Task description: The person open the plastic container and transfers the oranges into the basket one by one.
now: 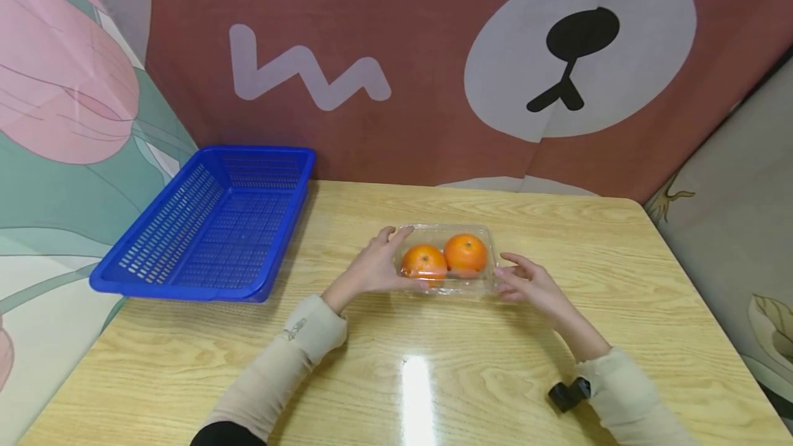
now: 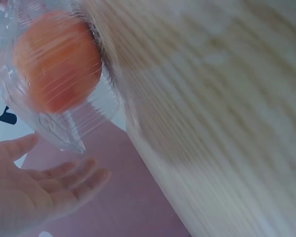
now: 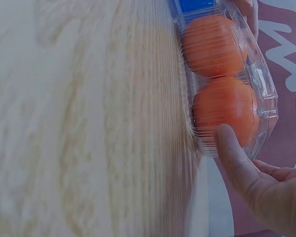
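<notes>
A clear plastic box (image 1: 458,286) holding two oranges (image 1: 466,255) sits on the table. My left hand (image 1: 379,263) is spread at its left end, with the thumb along the front side and fingertips near the back corner. In the left wrist view the extended fingers (image 2: 71,180) are beside the box's corner, apart from it. My right hand (image 1: 526,282) is at the right end. Its thumb (image 3: 232,150) overlaps that end in the right wrist view, and the other fingers are extended behind, loosely bent.
A blue plastic basket (image 1: 254,226) with slotted walls stands at the table's back left. The wood-grain table (image 1: 471,370) meets a printed cloth wall (image 1: 421,136) at the back. A small black object (image 1: 568,394) is at the right sleeve cuff.
</notes>
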The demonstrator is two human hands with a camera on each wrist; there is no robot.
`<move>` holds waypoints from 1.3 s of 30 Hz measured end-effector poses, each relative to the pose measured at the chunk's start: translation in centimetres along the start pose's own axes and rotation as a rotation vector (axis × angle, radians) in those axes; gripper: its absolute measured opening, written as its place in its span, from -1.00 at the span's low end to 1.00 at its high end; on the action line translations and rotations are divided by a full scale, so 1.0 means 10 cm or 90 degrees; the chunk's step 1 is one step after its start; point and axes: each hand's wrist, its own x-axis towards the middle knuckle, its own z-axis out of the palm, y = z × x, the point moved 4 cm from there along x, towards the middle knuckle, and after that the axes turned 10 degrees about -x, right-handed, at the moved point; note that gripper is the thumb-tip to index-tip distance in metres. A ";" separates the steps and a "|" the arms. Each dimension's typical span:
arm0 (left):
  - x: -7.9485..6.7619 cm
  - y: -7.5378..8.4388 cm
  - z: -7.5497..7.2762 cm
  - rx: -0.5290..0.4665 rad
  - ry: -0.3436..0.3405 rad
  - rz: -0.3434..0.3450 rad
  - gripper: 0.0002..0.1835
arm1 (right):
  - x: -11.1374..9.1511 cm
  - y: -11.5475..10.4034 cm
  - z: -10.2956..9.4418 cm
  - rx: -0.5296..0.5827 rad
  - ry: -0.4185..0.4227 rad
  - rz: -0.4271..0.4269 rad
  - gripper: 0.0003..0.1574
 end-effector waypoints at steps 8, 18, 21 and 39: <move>0.03 0.04 0.07 0.024 -0.026 0.006 0.17 | 0.00 0.00 0.04 -0.004 -0.008 -0.027 -0.16; 0.06 0.06 0.13 0.075 -0.037 0.007 0.16 | 0.03 0.06 0.04 -0.039 -0.045 -0.049 0.11; 0.06 0.08 0.14 0.093 -0.039 0.004 0.16 | 0.03 0.08 0.05 -0.072 -0.052 -0.054 0.19; 0.10 0.07 0.07 0.131 -0.033 0.004 0.13 | 0.14 0.06 0.15 -0.165 -0.025 -0.061 0.18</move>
